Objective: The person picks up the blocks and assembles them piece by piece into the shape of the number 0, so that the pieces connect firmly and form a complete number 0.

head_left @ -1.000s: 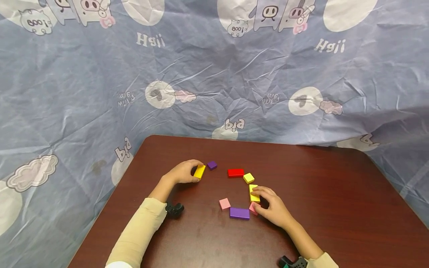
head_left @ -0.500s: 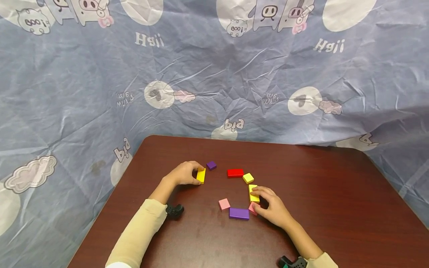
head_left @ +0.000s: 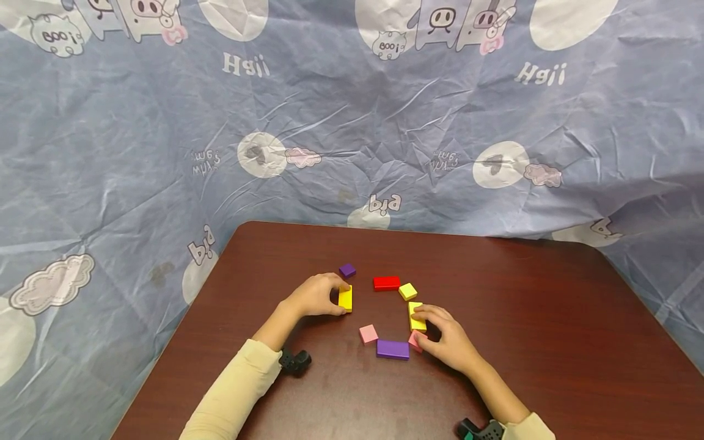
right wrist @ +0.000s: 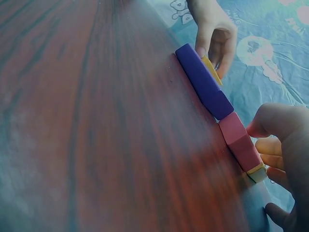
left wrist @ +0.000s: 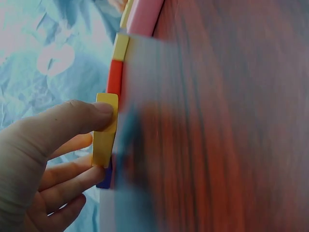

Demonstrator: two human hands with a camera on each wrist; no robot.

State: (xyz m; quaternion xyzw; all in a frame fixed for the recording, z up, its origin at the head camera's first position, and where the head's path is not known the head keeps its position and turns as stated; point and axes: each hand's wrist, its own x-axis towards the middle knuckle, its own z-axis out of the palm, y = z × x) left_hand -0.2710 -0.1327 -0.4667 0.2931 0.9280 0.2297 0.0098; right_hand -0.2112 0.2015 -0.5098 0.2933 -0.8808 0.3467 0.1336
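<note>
Left hand (head_left: 318, 296) pinches yellow block (head_left: 346, 298); right hand (head_left: 452, 343), spread, touches pink block (head_left: 413, 341). Only head, left wrist views show red block (head_left: 387, 283).

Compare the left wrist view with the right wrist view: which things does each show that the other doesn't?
Only the left wrist view: the red block and the small purple block.
Only the right wrist view: the long purple block and a clear look at the right hand.
Both: the left hand pinching a yellow block, the table and the patterned cloth, plus a pink block, perhaps not the same one.
</note>
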